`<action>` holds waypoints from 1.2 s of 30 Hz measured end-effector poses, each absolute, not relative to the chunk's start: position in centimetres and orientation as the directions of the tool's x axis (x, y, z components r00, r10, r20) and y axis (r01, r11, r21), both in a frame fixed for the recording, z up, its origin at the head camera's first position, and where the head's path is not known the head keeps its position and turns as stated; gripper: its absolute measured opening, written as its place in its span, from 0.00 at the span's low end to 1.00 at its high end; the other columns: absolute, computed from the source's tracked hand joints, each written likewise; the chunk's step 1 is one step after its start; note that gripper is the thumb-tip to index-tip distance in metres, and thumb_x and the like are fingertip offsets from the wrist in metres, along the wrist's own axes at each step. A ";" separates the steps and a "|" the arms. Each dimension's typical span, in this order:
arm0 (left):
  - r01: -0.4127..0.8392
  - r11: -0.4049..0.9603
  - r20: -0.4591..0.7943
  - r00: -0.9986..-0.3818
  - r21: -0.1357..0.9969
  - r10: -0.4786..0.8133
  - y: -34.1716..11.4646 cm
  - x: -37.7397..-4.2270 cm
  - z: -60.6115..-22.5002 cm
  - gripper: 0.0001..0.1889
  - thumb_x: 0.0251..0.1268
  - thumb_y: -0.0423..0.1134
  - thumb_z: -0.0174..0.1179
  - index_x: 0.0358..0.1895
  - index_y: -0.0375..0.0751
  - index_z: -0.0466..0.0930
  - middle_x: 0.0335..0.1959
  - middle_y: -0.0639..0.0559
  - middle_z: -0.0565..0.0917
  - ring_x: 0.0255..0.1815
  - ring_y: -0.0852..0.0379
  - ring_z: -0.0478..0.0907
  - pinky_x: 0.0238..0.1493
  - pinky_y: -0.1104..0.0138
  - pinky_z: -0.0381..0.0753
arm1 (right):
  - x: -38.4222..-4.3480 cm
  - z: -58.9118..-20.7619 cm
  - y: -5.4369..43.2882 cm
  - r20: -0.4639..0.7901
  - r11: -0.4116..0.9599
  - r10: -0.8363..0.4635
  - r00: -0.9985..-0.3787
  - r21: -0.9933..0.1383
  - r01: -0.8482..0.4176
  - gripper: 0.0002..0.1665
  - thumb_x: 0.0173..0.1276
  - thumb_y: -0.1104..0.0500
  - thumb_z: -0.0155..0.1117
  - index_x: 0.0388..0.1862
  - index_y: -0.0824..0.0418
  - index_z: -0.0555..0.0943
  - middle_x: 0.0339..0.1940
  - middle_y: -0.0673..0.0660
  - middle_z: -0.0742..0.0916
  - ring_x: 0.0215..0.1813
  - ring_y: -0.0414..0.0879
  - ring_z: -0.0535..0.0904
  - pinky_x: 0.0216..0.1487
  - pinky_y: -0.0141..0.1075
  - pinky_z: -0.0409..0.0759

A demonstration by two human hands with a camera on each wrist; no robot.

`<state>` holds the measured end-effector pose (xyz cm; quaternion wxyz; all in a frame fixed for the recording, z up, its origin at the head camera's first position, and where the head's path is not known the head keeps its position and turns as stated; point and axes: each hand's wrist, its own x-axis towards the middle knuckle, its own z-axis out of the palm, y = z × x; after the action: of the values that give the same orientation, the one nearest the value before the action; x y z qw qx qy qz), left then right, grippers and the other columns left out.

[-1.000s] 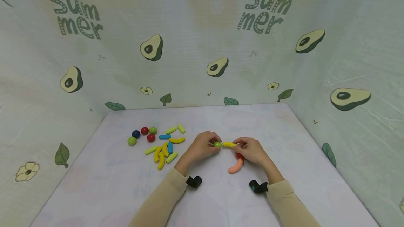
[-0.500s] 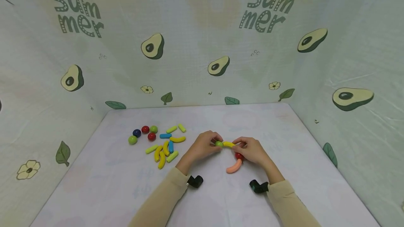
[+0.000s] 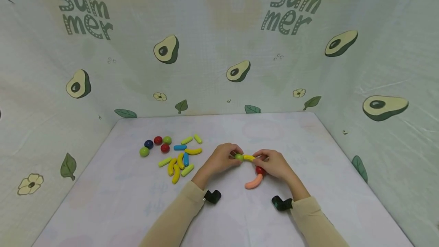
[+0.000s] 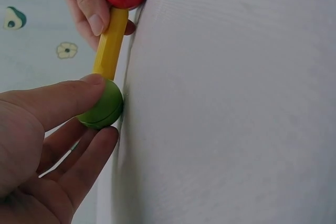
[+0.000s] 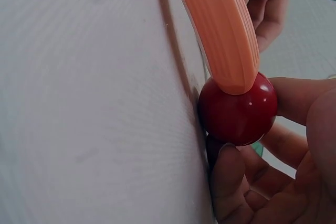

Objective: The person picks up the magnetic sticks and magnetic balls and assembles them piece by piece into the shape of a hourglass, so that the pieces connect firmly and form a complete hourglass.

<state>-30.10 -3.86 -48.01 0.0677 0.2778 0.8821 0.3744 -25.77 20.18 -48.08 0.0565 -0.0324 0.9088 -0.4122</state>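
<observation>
Yellow curved stick sits beside the red ball, pinched by the right hand; the left hand pinches a green ball against the stick's end farther from the red ball, which a salmon curved stick touches.

This looks like a cloth-screened work space, room type unclear: avocado-printed sheeting rises beyond the left hand and right hand and to either side.

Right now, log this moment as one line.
left hand: pinches green ball | right hand: pinches yellow stick | orange stick: against red ball
</observation>
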 end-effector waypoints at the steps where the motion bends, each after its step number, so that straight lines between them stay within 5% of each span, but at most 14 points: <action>1: 0.443 0.561 0.090 -0.833 0.700 0.546 -3.8 -30.1 -48.0 0.13 0.68 0.38 0.74 0.53 0.51 0.87 0.49 0.59 0.87 0.51 0.60 0.83 0.54 0.67 0.85 | -25.8 -48.1 20.2 -0.074 0.660 -0.105 -0.992 -0.751 -0.013 0.15 0.73 0.53 0.72 0.54 0.57 0.88 0.39 0.53 0.89 0.33 0.44 0.83 0.35 0.36 0.83; 18: 0.461 0.534 0.094 -0.812 0.709 0.576 -3.9 -29.8 -48.4 0.15 0.71 0.35 0.72 0.58 0.52 0.88 0.52 0.57 0.82 0.55 0.60 0.83 0.56 0.71 0.84 | -25.7 -48.4 20.3 -0.030 0.684 -0.121 -0.992 -0.727 -0.061 0.12 0.75 0.54 0.71 0.54 0.54 0.89 0.44 0.52 0.90 0.41 0.45 0.82 0.45 0.39 0.81; 36: 0.461 0.532 0.095 -0.812 0.710 0.576 -3.7 -30.0 -48.4 0.14 0.71 0.35 0.71 0.56 0.52 0.86 0.53 0.61 0.87 0.54 0.64 0.84 0.57 0.70 0.84 | -25.7 -48.3 20.3 -0.045 0.667 -0.139 -0.989 -0.742 -0.060 0.11 0.75 0.56 0.69 0.54 0.53 0.89 0.45 0.53 0.89 0.41 0.46 0.81 0.42 0.37 0.80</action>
<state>-30.00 -3.69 -48.37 0.0755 0.2975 0.8719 0.3816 -25.70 20.29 -48.33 0.0488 -0.0547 0.9118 -0.4041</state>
